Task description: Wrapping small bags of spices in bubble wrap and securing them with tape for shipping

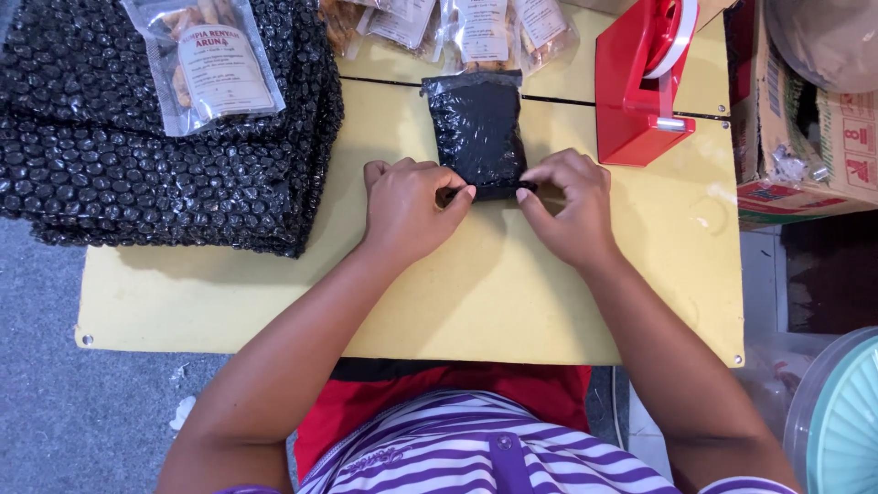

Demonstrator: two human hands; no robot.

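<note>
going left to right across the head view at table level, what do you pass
stack of black bubble wrap → left hand → black bubble-wrapped packet, pinched at its near edge by both hands → right hand → red tape dispenser → cardboard box

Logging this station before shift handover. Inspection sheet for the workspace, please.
Surface: yellow table, worn, seam across the far part.
Job's things: small parcel wrapped in black bubble wrap, flat on the table.
Clutter: stack of black bubble wrap with a clear snack pouch on top; more pouches at the far edge; red tape dispenser.
Grips: left hand and right hand both pinch the parcel's near edge.
Cables: nothing seen.
Surroundings: cardboard box, grey floor, pale green fan.
</note>
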